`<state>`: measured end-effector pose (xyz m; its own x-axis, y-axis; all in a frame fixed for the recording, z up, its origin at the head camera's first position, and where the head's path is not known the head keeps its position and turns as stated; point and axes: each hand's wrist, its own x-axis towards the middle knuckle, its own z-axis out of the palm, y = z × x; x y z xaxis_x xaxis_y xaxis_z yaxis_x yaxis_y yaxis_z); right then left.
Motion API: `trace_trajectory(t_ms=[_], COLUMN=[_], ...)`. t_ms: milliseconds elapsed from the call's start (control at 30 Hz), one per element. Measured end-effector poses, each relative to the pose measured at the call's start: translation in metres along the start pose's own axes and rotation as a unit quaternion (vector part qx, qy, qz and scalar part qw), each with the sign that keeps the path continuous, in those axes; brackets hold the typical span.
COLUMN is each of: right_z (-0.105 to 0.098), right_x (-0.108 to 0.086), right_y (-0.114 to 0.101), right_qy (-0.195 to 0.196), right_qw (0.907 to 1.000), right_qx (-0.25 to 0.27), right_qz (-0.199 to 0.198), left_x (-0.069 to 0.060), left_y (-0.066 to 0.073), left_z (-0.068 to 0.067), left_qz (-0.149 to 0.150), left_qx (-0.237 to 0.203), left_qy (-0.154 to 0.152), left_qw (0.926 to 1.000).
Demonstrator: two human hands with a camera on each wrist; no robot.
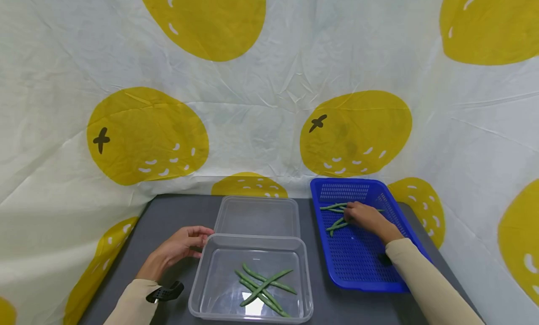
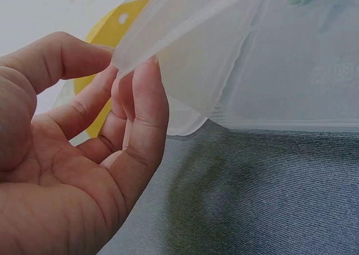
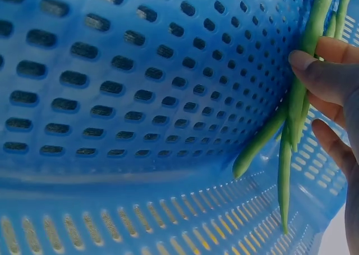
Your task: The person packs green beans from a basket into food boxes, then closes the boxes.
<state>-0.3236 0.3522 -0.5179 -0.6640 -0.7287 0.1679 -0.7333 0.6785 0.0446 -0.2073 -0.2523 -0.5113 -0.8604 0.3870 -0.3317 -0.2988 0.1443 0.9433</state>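
Observation:
In the head view, my left hand (image 1: pixel 180 247) is at the far left corner of a clear plastic food container (image 1: pixel 309 278). The left wrist view shows its thumb and fingers pinching the container's rim. Several green beans (image 1: pixel 266 287) lie crossed on the container's bottom. My right hand (image 1: pixel 365 216) reaches into a blue plastic basket (image 1: pixel 362 273) and, in the right wrist view, pinches a green bean (image 3: pixel 303 58) between thumb and fingers. Other beans (image 3: pixel 261 140) lie around the pinched one, partly hidden by the hand.
A clear rectangular lid (image 1: pixel 258 217) lies right behind the container. All stand on a dark grey table (image 1: pixel 181 210). A white cloth (image 1: pixel 252 133) with yellow fruit prints hangs behind and at the sides. A black band (image 1: pixel 165 292) is on the left wrist.

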Motion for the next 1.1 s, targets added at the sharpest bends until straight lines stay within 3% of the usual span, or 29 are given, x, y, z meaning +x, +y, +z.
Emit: trace_trajectory(t_ms=[367, 467, 767, 933, 1100], right_z=[-0.022, -0.029, -0.050, -0.059, -0.069], right_x=[-0.004, -0.005, -0.007, -0.010, -0.011], right_y=[-0.007, -0.009, -0.013, -0.015, -0.020], right_qy=[-0.029, -0.033, -0.053, -0.081, -0.087], right_qw=[0.9978, 0.9954, 0.9707, 0.9585, 0.9526], right_qx=[0.040, 0.073, 0.214, 0.251, 0.266], right_qz=[0.044, 0.053, 0.096, 0.108, 0.120], left_x=[0.001, 0.001, 0.001, 0.001, 0.000], left_y=[-0.001, -0.002, -0.005, -0.004, -0.003], left_z=[-0.002, -0.003, -0.002, -0.001, 0.000], left_qz=[0.012, 0.012, 0.013, 0.011, 0.008], left_qx=[0.012, 0.013, 0.009, 0.012, 0.012], left_qy=[0.003, 0.003, 0.002, 0.004, 0.008], left_qw=[0.9999, 0.9998, 0.9999, 0.9999, 0.9999])
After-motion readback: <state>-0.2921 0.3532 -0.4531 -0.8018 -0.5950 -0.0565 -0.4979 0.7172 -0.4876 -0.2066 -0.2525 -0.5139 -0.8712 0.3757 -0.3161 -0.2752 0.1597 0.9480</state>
